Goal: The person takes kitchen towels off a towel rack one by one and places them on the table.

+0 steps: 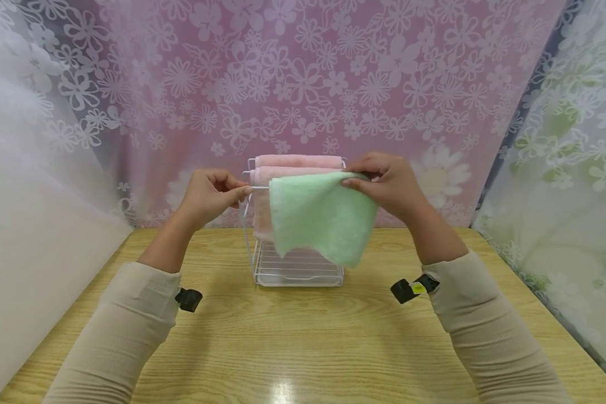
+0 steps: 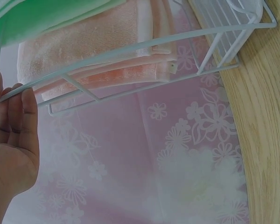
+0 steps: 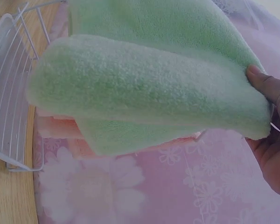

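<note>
A white wire rack (image 1: 249, 241) stands on the table, with pink towels (image 1: 298, 161) draped over its rear bars. Over the front bar hangs a light green towel (image 1: 323, 213), its right side lifted outward. My right hand (image 1: 391, 185) pinches the towel's upper right part between thumb and fingers, as the right wrist view also shows. At the rack's left front corner, my left hand (image 1: 212, 193) grips the end of the front bar with thumb and fingertips. In the left wrist view the fingers (image 2: 29, 105) curl at the frame's end.
The rack's lower wire shelf (image 1: 298, 278) holds a white tray near the tabletop. A wood-grain table (image 1: 303, 342) lies below. Pink flowered cloth (image 1: 303, 84) hangs behind, and pale curtains (image 1: 575, 168) stand at both sides. Black straps (image 1: 189, 299) sit at the cuffs.
</note>
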`<move>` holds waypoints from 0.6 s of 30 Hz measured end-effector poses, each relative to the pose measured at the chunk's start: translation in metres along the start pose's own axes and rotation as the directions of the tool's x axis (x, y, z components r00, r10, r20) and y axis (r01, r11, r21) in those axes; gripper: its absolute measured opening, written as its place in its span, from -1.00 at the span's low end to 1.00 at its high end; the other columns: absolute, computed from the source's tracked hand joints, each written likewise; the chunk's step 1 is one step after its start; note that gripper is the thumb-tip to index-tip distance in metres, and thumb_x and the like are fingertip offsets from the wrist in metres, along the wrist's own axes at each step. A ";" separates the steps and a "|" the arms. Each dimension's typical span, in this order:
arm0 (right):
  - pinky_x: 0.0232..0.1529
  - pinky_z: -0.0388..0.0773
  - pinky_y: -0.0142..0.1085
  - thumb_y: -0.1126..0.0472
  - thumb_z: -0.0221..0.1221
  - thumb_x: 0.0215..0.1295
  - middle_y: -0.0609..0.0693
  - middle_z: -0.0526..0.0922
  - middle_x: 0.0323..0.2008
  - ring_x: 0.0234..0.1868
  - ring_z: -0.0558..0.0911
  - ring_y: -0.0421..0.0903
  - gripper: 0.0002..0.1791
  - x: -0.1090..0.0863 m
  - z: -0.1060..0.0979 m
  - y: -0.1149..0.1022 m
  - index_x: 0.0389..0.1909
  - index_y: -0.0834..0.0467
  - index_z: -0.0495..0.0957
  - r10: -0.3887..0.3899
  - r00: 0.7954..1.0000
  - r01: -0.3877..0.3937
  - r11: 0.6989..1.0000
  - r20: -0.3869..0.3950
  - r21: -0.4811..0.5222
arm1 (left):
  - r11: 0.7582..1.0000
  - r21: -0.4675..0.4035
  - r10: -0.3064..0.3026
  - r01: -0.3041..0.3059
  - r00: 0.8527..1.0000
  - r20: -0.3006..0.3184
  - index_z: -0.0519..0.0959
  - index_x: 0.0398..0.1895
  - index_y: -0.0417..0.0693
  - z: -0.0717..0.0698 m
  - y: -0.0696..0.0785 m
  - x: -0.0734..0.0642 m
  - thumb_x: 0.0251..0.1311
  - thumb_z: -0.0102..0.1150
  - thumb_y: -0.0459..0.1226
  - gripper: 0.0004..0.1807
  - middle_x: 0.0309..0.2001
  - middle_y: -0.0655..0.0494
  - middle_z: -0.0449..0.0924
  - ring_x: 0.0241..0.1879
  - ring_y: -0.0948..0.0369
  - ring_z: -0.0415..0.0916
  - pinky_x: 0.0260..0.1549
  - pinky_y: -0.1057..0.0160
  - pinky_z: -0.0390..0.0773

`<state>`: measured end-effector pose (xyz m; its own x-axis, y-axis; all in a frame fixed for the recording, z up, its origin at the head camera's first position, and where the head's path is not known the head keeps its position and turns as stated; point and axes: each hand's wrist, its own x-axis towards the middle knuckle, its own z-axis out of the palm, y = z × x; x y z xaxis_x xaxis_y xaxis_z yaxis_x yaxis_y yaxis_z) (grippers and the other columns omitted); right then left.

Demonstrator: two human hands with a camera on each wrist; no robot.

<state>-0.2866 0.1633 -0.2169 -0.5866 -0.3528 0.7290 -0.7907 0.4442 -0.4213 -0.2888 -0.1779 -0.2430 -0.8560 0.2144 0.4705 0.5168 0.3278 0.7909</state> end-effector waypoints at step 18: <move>-0.50 0.41 -0.50 0.34 0.39 0.13 0.01 0.64 -0.38 -0.41 0.45 -0.17 -0.84 -0.006 -0.008 -0.002 -0.24 0.24 0.75 0.002 0.999 -0.002 1.000 -0.035 -0.007 | 1.000 0.010 0.017 -0.017 1.000 -0.014 0.63 -0.44 -0.40 0.001 0.000 0.000 0.17 0.37 -0.33 -0.77 -0.45 -0.21 0.65 -0.56 0.20 0.58 -0.42 0.25 0.68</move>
<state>-0.2802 0.1706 -0.2160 -0.5814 -0.3232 0.7467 -0.7883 0.4509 -0.4186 -0.2894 -0.1771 -0.2435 -0.8471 0.2067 0.4897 0.5315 0.3328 0.7789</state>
